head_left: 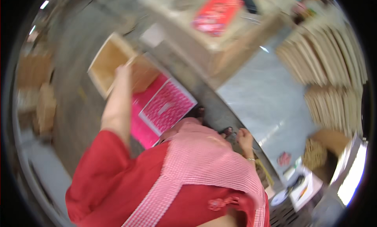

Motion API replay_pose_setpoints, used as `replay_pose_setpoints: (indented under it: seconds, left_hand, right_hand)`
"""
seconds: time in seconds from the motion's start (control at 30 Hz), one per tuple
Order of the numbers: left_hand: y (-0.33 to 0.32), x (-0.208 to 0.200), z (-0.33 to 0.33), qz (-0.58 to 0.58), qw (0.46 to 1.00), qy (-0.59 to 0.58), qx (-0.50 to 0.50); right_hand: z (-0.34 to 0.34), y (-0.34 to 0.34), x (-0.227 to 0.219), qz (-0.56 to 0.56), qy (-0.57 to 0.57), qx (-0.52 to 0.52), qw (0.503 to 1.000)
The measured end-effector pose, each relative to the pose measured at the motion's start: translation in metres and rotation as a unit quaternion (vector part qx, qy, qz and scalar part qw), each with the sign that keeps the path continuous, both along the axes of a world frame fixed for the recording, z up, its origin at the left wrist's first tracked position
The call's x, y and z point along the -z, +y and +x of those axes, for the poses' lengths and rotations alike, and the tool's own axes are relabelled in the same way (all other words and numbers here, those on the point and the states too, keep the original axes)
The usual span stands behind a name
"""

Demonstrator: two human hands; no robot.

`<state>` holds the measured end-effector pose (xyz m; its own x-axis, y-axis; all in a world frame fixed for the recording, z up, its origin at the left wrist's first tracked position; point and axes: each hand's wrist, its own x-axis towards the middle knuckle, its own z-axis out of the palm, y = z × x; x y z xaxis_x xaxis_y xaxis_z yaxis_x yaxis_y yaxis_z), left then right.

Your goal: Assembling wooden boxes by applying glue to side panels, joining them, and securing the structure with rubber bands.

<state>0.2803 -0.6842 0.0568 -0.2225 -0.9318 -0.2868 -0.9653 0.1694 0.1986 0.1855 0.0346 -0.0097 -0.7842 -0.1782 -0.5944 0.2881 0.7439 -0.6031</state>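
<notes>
Gripping its rim, a left hand [123, 71] closes on an open tan box [146, 74] to the person's left, beside a bright pink printed panel [167, 105], as I watch remotely. The right hand [245, 139], fingers partly curled, is beside the edge of a grey worktop [271, 97]; I cannot tell whether it holds anything (blur softens much of my view). I judge the handling to be under way: the box is formed and in hand, not yet released, its top uncovered; what else remains does not show. Pale markings on a red packet [218, 14] and the panel are too smeared for me to read; no brand is legible.
</notes>
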Motion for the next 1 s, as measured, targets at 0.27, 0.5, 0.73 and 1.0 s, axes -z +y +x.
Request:
replay_pose_setpoints:
  seconds: [0.27, 0.5, 0.73, 1.0]
  left_hand:
    - [-0.019, 0.015, 0.006, 0.042, 0.977, 0.209, 0.010]
    - [0.103, 0.078, -0.031, 0.176, 0.952, 0.240, 0.068]
    - [0.245, 0.132, -0.058, 0.446, 0.872, 0.072, 0.188]
    - [0.299, 0.141, -0.127, 0.519, 0.808, 0.043, 0.275]
  right_hand:
    - [0.090, 0.080, 0.030, 0.177, -0.039, 0.131, 0.975]
    - [0.169, 0.126, 0.010, 0.167, -0.102, 0.329, 0.924]
    - [0.228, 0.136, -0.001, 0.153, -0.128, 0.404, 0.893]
    - [0.270, 0.148, -0.008, 0.135, -0.116, 0.504, 0.845]
